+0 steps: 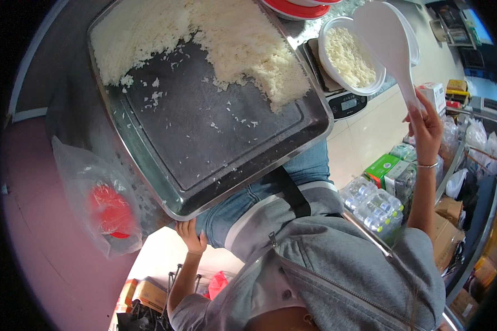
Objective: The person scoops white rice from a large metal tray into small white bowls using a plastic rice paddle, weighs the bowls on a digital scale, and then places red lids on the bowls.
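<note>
My right hand (pixel 428 120) is closed around the handle of a white plastic rice paddle (pixel 387 37), whose broad blade is over the edge of a round plastic bowl. That white bowl (pixel 379 78) holds cooked rice (pixel 350 58) and stands on a black digital kitchen scale (pixel 348 105). A large metal tray (pixel 227 173) lies before me, with a thick layer of white rice (pixel 240 37) over its far part and loose grains on the bare metal. Near the tray's closest corner rests my left hand (pixel 192 236); its fingertips are partly hidden at the rim.
A clear plastic bag with red contents (pixel 112 211) lies left of the tray. Red-rimmed containers (pixel 298 10) stand beyond it. At the right are packs of water bottles (pixel 372 202), a green box (pixel 383 167), cardboard boxes (pixel 447 236) and a metal rack (pixel 480 194).
</note>
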Tool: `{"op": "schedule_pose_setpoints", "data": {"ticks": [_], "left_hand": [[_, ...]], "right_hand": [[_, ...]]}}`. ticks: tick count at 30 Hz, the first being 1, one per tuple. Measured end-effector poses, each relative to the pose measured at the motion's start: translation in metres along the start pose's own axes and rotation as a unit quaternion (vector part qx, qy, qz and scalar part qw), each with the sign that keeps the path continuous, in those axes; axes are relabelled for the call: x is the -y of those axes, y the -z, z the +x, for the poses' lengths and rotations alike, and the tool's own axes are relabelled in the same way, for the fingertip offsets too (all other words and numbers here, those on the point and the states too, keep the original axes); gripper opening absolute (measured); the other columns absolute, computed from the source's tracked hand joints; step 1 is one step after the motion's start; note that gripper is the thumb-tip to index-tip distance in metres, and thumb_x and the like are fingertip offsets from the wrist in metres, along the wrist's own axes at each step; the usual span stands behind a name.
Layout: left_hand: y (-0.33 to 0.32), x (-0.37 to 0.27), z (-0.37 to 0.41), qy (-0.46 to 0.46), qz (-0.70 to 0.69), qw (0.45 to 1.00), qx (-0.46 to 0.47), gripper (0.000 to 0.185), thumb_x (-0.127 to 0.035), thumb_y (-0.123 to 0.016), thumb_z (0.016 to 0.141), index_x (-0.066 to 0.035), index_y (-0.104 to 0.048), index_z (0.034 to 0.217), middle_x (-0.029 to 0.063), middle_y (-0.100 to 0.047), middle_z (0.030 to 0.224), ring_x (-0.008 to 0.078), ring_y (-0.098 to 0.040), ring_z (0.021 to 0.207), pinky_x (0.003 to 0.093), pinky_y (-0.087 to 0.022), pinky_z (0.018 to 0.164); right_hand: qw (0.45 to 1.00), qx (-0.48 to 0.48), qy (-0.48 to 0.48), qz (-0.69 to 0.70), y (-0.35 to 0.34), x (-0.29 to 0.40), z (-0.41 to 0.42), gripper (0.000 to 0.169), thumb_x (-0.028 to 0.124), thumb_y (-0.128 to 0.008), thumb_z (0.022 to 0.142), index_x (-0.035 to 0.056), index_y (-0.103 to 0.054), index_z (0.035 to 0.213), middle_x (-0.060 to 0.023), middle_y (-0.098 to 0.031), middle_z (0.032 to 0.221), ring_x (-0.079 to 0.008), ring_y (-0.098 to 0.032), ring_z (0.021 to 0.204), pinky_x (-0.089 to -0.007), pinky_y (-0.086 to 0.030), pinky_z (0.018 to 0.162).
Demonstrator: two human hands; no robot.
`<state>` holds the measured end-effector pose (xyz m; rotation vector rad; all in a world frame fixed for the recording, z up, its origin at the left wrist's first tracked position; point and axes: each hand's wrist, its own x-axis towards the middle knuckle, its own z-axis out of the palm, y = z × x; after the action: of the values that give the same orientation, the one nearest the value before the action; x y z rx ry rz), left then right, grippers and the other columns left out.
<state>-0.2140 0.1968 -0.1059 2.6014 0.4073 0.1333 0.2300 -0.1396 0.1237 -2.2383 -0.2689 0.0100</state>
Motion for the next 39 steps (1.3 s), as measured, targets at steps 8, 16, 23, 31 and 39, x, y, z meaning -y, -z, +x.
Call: {"op": "schedule_pose_setpoints", "data": {"ticks": [8, 16, 23, 31, 39], "left_hand": [[0.002, 0.000, 0.003, -0.018, 0.001, 1.000, -0.020, 0.053, -0.038, -0.036, 0.081, 0.003, -0.044, 0.112, 0.0189, -0.040, 0.109, 0.0348, -0.034, 0.106, 0.0515, -0.019, 0.094], [0.003, -0.004, 0.003, -0.013, 0.004, 1.000, -0.022, 0.053, -0.038, -0.036, 0.081, 0.004, -0.044, 0.112, 0.0189, -0.039, 0.110, 0.0350, -0.034, 0.106, 0.0508, -0.019, 0.094], [0.003, -0.003, 0.001, -0.011, 0.008, 1.000, -0.016, 0.051, -0.035, -0.038, 0.079, 0.003, -0.043, 0.113, 0.0196, -0.039, 0.110, 0.0356, -0.034, 0.106, 0.0506, -0.019, 0.093], [0.000, 0.000, 0.000, -0.010, 0.010, 1.000, -0.017, 0.050, -0.034, -0.038, 0.079, 0.003, -0.044, 0.112, 0.0196, -0.039, 0.111, 0.0356, -0.034, 0.107, 0.0508, -0.019, 0.094], [0.001, -0.002, -0.001, -0.009, 0.015, 1.000, -0.019, 0.050, -0.035, -0.038, 0.079, 0.003, -0.044, 0.112, 0.0185, -0.039, 0.110, 0.0350, -0.034, 0.107, 0.0509, -0.019, 0.094]], "right_hand": [[0.995, 0.022, -0.084, -0.048, 0.009, -0.018, -0.003, 0.030, 0.011, -0.054, 0.081, 0.0075, -0.053, 0.111, 0.0020, -0.049, 0.052, -0.0001, -0.038, 0.038, -0.0143, -0.027, 0.033], [0.995, 0.044, -0.093, -0.011, -0.005, -0.013, -0.002, 0.031, 0.012, -0.053, 0.082, 0.0056, -0.051, 0.112, 0.0010, -0.048, 0.051, -0.0011, -0.039, 0.038, -0.0149, -0.030, 0.032], [0.992, 0.071, -0.097, 0.033, -0.024, -0.011, -0.005, 0.032, 0.011, -0.053, 0.082, 0.0043, -0.050, 0.113, 0.0002, -0.049, 0.052, -0.0025, -0.043, 0.039, -0.0152, -0.031, 0.033], [0.977, 0.110, -0.163, 0.085, -0.016, -0.004, -0.002, 0.033, 0.012, -0.053, 0.081, 0.0022, -0.049, 0.113, -0.0022, -0.050, 0.051, -0.0046, -0.042, 0.036, -0.0161, -0.030, 0.032], [0.940, 0.140, -0.261, 0.169, -0.005, 0.003, 0.000, 0.036, 0.009, -0.052, 0.079, -0.0004, -0.047, 0.114, -0.0039, -0.049, 0.055, -0.0059, -0.038, 0.036, -0.0168, -0.027, 0.032]]}}
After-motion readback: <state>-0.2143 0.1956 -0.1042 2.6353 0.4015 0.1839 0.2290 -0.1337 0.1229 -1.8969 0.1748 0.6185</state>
